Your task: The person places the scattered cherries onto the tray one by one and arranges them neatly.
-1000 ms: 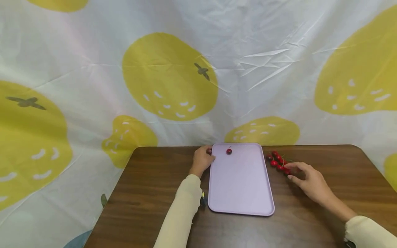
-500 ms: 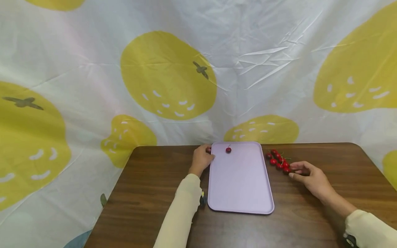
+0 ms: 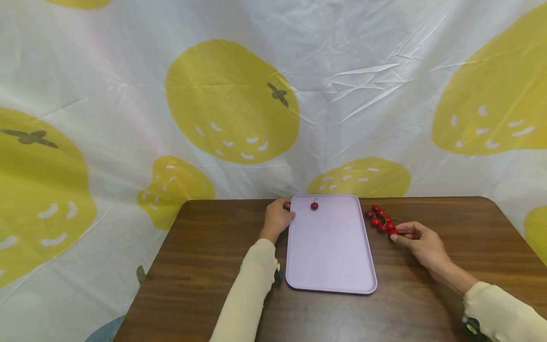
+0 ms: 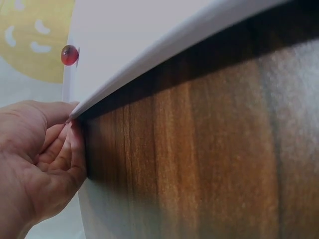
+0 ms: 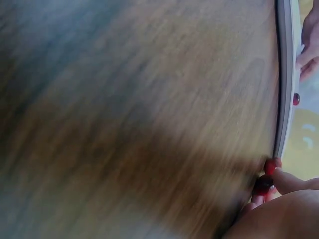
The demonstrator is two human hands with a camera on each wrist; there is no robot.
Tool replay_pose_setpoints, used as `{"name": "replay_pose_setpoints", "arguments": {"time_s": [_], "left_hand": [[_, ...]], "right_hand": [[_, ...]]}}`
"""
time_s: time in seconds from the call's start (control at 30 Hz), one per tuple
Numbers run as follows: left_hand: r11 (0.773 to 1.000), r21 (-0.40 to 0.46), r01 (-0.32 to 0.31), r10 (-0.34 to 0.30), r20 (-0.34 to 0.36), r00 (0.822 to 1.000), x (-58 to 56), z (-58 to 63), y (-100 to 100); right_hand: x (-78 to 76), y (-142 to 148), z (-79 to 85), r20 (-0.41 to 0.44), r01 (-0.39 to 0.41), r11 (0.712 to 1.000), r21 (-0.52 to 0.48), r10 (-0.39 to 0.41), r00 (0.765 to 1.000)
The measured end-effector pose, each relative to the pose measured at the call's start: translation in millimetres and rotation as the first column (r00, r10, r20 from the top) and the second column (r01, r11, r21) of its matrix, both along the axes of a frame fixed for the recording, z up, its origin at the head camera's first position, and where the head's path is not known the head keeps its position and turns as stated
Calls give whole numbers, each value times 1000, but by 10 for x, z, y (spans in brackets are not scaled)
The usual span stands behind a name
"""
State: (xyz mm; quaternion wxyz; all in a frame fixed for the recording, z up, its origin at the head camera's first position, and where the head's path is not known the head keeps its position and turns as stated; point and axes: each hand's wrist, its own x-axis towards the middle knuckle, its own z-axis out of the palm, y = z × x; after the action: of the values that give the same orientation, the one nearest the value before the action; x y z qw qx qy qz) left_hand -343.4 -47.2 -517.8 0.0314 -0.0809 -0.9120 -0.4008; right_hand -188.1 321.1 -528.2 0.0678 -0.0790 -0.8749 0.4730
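Observation:
At the left edge of a lilac tray [image 3: 331,256], my left hand [image 3: 277,219] pinches the far corner between thumb and fingers, as the left wrist view also shows. One dark red cherry [image 3: 314,206] with its stem lies on the tray near its far end. To the right of the tray, several red cherries [image 3: 375,221] lie bunched on the table. My right hand [image 3: 425,244] is at the near end of this bunch, its thumb and fingers pinching a cherry. A dark cherry [image 5: 263,184] shows between thumb and fingers in the right wrist view.
The brown wooden table [image 3: 205,275] ends at the back against a white curtain [image 3: 342,118] printed with yellow fruit. The tray's raised rim [image 3: 370,251] stands between the bunch of cherries and the tray's inside.
My right hand has drawn back slightly from the bunch, then moved in again at its near end and closed on a cherry. My left hand keeps its hold on the tray.

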Motion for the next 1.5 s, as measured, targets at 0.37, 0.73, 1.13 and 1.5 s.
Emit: {"name": "replay_pose_setpoints", "arguments": {"time_s": [0.37, 0.73, 1.13, 1.5], "left_hand": [[1000, 11, 5, -5, -5, 1000, -10, -5, 22], [999, 28, -29, 29, -4, 1000, -26, 15, -53], [999, 35, -9, 10, -22, 1000, 1, -19, -71], [999, 47, 1, -1, 2, 1000, 56, -1, -7]], "right_hand": [[-7, -41, 34, -1, 27, 998, 56, -27, 1000], [-47, 58, 64, 7, -14, 990, -140, 15, 1000], [16, 106, 151, 81, -20, 872, -488, 68, 994], [-210, -306, 331, -60, -142, 768, -625, 134, 989]]}}
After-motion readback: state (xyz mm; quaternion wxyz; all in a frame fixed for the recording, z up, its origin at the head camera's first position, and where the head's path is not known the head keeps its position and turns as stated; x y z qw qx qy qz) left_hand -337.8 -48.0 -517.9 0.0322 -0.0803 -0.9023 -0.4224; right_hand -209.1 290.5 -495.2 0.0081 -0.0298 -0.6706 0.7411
